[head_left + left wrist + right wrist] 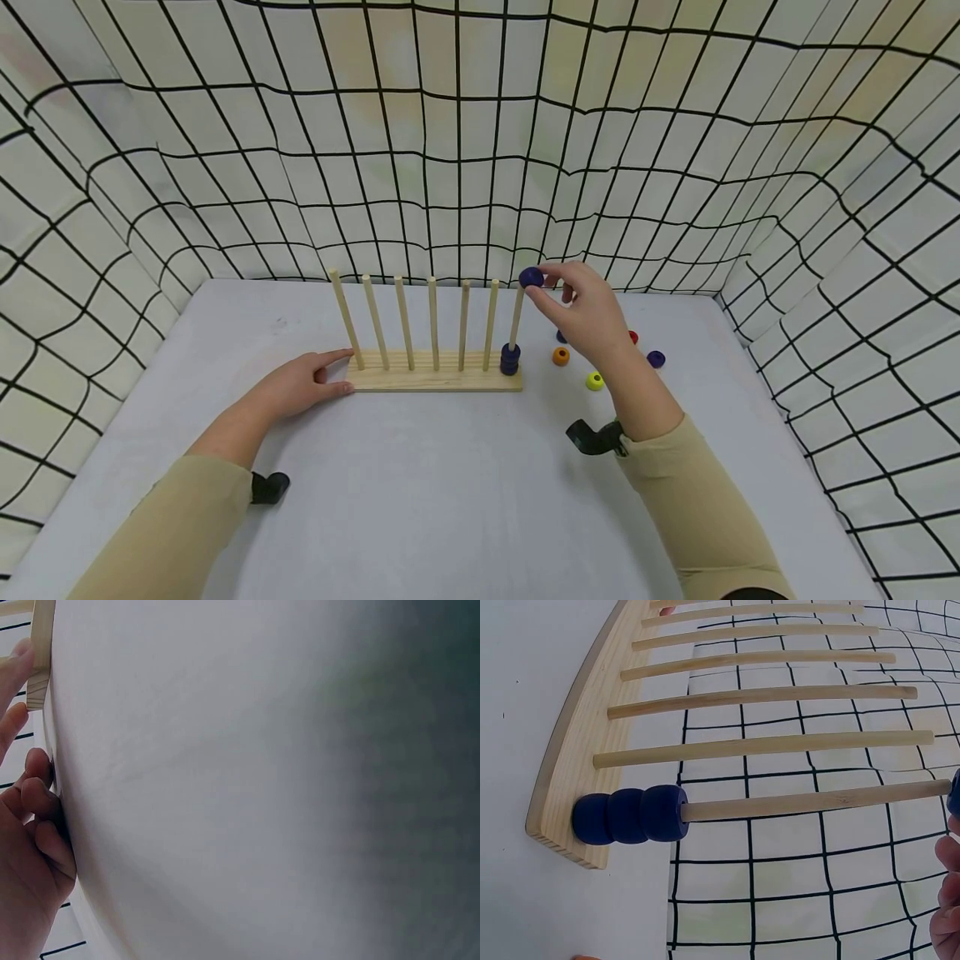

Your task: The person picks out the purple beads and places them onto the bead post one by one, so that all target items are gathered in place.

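A wooden base (435, 382) carries a row of several upright pegs. Three dark blue beads (630, 815) are stacked at the foot of the rightmost peg. My right hand (588, 312) pinches another dark blue bead (531, 277) between thumb and fingertips at that peg's top; in the right wrist view this bead (955, 795) shows only partly, at the peg's tip. Whether the peg has entered its hole cannot be told. At the base's left end, my left hand (296, 387) holds the board between thumb and index finger, its other fingers curled in the left wrist view.
Right of the base, on the white table (420, 500), lie loose beads: orange (560, 357), yellow (595, 381), red (633, 337) and blue (656, 359), with another blue bead (561, 337) partly behind my right hand. Black netting stands behind and at both sides.
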The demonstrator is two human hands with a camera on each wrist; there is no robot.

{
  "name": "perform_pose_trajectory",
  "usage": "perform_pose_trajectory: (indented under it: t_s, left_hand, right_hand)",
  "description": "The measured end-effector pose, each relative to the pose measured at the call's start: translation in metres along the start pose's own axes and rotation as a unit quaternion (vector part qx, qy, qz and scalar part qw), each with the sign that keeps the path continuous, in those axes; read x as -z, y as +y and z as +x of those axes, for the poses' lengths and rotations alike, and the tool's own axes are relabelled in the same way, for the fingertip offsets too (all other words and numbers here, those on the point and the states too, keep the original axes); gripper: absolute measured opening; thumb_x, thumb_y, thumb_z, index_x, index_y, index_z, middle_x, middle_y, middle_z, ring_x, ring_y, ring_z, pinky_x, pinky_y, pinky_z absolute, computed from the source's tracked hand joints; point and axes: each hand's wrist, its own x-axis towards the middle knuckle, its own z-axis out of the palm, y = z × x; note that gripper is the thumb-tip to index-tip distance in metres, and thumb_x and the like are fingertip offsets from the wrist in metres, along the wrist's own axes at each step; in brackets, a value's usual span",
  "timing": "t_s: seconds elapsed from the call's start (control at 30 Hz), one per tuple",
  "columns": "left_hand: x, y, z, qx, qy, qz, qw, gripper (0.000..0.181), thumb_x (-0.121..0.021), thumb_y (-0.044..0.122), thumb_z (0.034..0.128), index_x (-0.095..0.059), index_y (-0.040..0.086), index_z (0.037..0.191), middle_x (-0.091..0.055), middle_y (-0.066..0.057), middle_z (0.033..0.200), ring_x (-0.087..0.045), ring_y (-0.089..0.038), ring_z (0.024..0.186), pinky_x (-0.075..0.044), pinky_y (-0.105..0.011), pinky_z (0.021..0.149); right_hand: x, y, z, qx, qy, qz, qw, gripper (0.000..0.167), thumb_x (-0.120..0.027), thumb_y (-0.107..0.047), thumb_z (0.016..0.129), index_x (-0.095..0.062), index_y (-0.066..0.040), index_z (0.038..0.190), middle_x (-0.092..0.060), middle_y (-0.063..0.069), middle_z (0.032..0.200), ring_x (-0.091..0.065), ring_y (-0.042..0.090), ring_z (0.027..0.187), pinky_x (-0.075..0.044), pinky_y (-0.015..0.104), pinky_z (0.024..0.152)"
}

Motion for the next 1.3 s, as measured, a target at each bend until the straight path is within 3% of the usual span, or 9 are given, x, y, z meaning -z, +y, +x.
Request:
perform_pose_trajectory:
  t_s: [0.2, 0.5, 1.3]
  left_hand:
    - [0.0, 0.001, 0.0, 0.004, -0.002, -0.003, 1.0, 0.077, -0.069, 0.051, 0.0899, -0.041, 0.015, 0.152, -0.043, -0.004, 0.077, -0.039, -0.019, 0.069, -0.031, -0.036, 0.064]
    - [-0.001, 0.001, 0.0, 0.004, -0.001, -0.006, 1.0, 0.078, -0.069, 0.052, 0.0892, -0.042, 0.014, 0.152, -0.042, -0.004, 0.077, -0.039, -0.019, 0.07, -0.031, -0.036, 0.064]
    - [-0.001, 0.0, 0.0, 0.009, -0.002, -0.005, 1.0, 0.079, -0.069, 0.054, 0.0887, -0.041, 0.015, 0.152, -0.042, -0.005, 0.077, -0.038, -0.019, 0.069, -0.031, -0.036, 0.064]
  right_hand:
    - [-0.001, -0.002, 0.001, -0.001, 0.003, 0.0, 1.0, 0.041, -0.066, -0.039, 0.095, -0.066, -0.016, 0.129, -0.061, 0.0, 0.107, -0.049, 0.019, 0.089, -0.041, 0.035, 0.07]
    - [-0.004, -0.005, 0.004, 0.002, -0.002, -0.003, 1.0, 0.044, -0.066, -0.038, 0.096, -0.064, -0.013, 0.132, -0.063, 0.008, 0.111, -0.05, 0.023, 0.089, -0.04, 0.035, 0.07]
    - [-0.011, -0.003, 0.003, -0.005, -0.014, -0.01, 0.9998, 0.039, -0.067, -0.038, 0.095, -0.066, -0.017, 0.128, -0.06, -0.001, 0.106, -0.049, 0.021, 0.087, -0.04, 0.034, 0.067]
